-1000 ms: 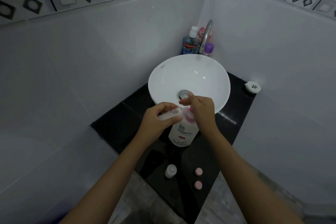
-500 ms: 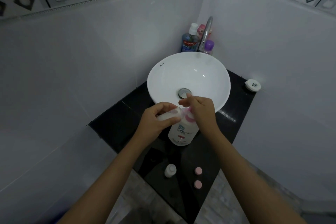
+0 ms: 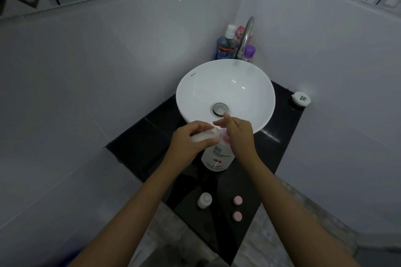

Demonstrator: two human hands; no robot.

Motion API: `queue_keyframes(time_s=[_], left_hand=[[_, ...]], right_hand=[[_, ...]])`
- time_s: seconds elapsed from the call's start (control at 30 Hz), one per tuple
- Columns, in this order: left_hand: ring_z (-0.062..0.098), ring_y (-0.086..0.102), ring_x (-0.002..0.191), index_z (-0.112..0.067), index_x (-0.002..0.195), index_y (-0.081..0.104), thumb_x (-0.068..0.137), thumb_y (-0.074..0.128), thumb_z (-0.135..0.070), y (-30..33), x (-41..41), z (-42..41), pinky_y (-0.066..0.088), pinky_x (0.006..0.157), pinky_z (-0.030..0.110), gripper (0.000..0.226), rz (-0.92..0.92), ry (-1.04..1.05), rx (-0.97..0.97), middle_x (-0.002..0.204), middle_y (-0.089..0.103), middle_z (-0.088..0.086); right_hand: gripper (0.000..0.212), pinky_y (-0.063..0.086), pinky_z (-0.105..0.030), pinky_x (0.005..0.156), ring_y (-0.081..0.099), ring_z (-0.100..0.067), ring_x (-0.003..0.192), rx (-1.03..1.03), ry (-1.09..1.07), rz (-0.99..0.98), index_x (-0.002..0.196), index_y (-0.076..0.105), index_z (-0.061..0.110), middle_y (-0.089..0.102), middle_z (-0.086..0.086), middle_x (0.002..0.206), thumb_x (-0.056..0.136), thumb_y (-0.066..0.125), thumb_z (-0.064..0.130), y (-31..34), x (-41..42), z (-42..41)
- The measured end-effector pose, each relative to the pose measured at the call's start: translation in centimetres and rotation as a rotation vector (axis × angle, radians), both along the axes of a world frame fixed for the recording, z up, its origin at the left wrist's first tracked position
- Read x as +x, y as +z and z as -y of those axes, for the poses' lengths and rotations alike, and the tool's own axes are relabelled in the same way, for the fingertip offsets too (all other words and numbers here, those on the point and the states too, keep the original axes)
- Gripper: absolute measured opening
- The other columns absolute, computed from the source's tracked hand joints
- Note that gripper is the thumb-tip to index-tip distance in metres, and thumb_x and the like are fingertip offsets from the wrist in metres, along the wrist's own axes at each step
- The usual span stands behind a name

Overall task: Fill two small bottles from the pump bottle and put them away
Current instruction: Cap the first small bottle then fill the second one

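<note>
Gripping a small clear bottle (image 3: pixel 202 136) tilted at the pump spout, your left hand (image 3: pixel 191 141) closes around it; your right hand (image 3: pixel 237 131) presses the pump bottle (image 3: pixel 218 158), fingers loosely extended. Another small bottle (image 3: pixel 204 200) and two pink caps (image 3: pixel 237 200) sit nearer on the black counter (image 3: pixel 141 143).

— Carrying everything: a black polished countertop (image 3: pixel 138 147) wedged into the tiled corner; reflecting the light faintly along its right side.

— Sitting on it at the back: a white bowl basin (image 3: pixel 195 93); behind that, crowding the corner, a blue mouthwash bottle (image 3: pixel 224 49), a purple-capped bottle (image 3: pixel 249 53) and something pink, half hidden.

— Standing just before the basin: the white pump bottle (image 3: pixel 217 158); resting near the front edge, a small white bottle (image 3: pixel 204 200) upright, two pink caps (image 3: pixel 237 200) well apart from it; lying by the right wall, a round white lidded container (image 3: pixel 301 99).
</note>
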State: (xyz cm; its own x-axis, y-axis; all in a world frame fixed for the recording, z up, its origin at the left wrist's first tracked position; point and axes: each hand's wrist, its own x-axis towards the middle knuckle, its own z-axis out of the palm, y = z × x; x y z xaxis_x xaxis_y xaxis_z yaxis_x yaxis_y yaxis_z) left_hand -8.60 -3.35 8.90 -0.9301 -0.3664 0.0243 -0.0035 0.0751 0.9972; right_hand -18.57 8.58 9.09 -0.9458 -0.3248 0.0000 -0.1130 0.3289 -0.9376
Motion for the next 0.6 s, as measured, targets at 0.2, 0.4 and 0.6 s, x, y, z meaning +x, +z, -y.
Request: queue_keyframes(time_s=[0.2, 0.4, 0.6], left_hand=[[-0.001, 0.065, 0.083, -0.024, 0.098, 0.071, 0.069, 0.083, -0.024, 0.3, 0.1, 0.2, 0.054, 0.071, 0.015, 0.032, -0.016, 0.013, -0.066, 0.086, 0.071, -0.012], [0.009, 0.069, 0.087, -0.022, 0.1, 0.07, 0.065, 0.085, -0.026, -0.2, 0.3, -0.1, 0.055, 0.08, 0.031, 0.038, 0.007, 0.035, -0.104, 0.092, 0.074, -0.009], [0.0, 0.067, 0.082, -0.029, 0.094, 0.07, 0.064, 0.085, -0.028, -1.1, 0.8, -1.0, 0.054, 0.073, 0.016, 0.034, 0.027, 0.021, -0.099, 0.088, 0.073, -0.014]], right_hand=[[0.037, 0.043, -0.001, 0.058, 0.063, 0.011, 0.068, 0.005, 0.018, -0.048, 0.085, 0.076, 0.012, 0.071, 0.009, 0.078, 0.098, 0.044, 0.026, 1.3, -0.5, -0.2], [0.035, 0.049, -0.018, 0.07, 0.066, -0.002, 0.072, -0.026, -0.007, -0.019, 0.083, 0.075, 0.008, 0.073, 0.002, 0.078, 0.097, 0.047, 0.023, 1.9, -0.1, -0.1], [0.037, 0.051, -0.022, 0.055, 0.064, 0.004, 0.055, -0.052, 0.008, 0.051, 0.08, 0.072, 0.005, 0.071, 0.002, 0.078, 0.099, 0.045, 0.024, 2.4, 0.0, 0.0]])
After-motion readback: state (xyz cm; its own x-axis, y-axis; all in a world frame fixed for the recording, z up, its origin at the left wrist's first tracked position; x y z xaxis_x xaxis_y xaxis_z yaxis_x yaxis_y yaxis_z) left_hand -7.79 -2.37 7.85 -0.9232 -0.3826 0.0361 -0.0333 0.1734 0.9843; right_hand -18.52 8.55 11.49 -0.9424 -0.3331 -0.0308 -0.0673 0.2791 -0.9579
